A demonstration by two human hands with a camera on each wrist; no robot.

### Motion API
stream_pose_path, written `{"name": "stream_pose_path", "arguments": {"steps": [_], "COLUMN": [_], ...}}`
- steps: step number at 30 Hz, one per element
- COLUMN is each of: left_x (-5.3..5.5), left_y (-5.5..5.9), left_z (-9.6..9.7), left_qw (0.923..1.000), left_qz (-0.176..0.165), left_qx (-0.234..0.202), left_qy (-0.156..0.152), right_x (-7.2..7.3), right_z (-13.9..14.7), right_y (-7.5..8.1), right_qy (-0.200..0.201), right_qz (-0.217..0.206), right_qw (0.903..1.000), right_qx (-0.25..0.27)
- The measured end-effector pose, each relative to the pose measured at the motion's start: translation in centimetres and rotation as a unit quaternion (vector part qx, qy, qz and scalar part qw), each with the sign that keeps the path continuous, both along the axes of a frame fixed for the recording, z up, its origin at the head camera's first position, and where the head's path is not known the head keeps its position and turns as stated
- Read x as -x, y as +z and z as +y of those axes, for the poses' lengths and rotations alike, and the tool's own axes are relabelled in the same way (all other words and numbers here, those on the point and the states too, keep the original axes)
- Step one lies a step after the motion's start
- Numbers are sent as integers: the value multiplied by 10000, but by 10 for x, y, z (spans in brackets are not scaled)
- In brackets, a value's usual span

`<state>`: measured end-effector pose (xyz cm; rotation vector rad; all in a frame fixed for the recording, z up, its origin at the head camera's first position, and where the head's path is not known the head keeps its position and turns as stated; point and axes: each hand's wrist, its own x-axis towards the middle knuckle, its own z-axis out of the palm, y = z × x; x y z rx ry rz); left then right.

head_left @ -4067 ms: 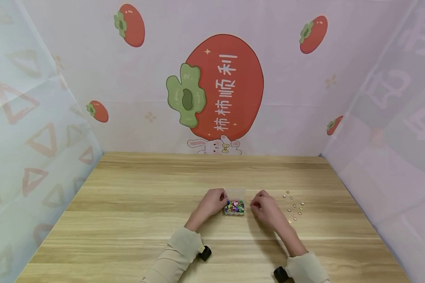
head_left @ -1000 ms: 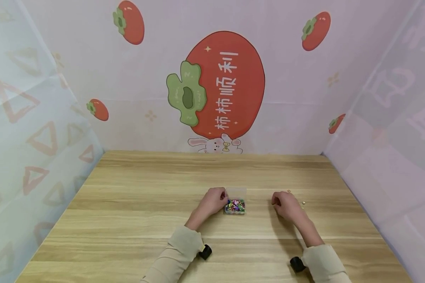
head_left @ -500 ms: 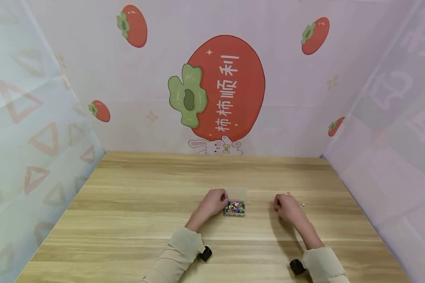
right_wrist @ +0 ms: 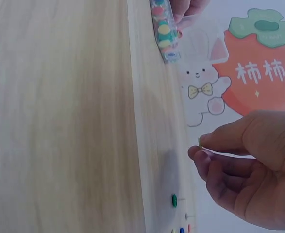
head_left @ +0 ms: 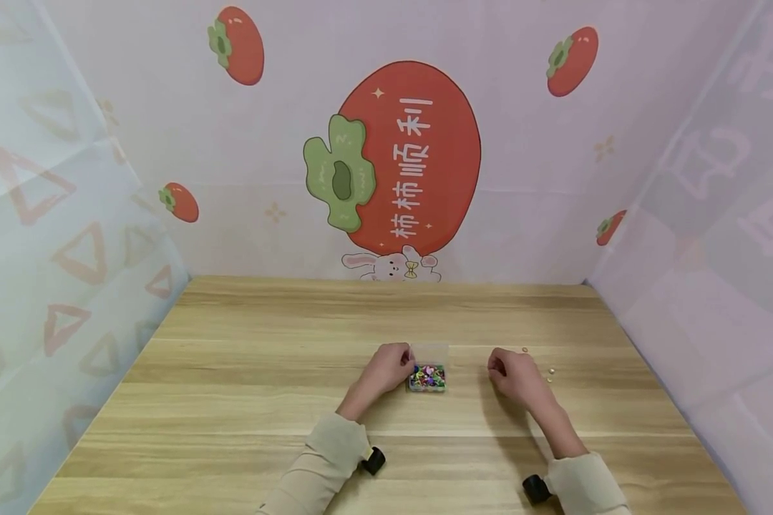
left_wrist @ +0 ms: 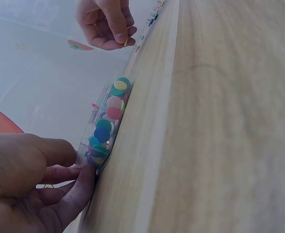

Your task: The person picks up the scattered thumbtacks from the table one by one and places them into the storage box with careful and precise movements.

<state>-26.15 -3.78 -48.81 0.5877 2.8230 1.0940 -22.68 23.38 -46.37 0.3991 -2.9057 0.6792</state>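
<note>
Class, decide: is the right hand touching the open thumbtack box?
Apart. The head view shows a strip of wooden tabletop between the right hand and the thumbtack box.

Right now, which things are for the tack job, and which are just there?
For the job, probably:
clear plastic box of colourful tacks, held by the left hand
small yellow piece, likely a tack, pinched in the right hand
loose coloured tacks on the pale wooden table

Just there, probably:
red persimmon picture
white bunny picture
black gadgets by the cuffs

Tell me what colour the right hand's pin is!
The pin looks yellow, clearest in the left wrist view.
</note>
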Motion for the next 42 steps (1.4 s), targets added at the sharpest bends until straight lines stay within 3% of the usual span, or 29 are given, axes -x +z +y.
{"name": "stream_pose_path", "arguments": {"steps": [11,33,42], "left_x": [0,-1,-1], "left_y": [2,3,3], "left_z": [0,-1,-1], "left_qw": [10000,10000,10000], "left_qz": [-13,-35,29], "left_qx": [59,10,32], "left_qy": [11,6,-3], "right_x": [-2,-5,-4], "right_z": [-23,-63,-71], "right_y": [2,0,1], "right_qy": [9,308,430], "right_qz": [-324,-230,-407], "right_qw": [9995,9990,9976], "right_qx": [41,233,351]}}
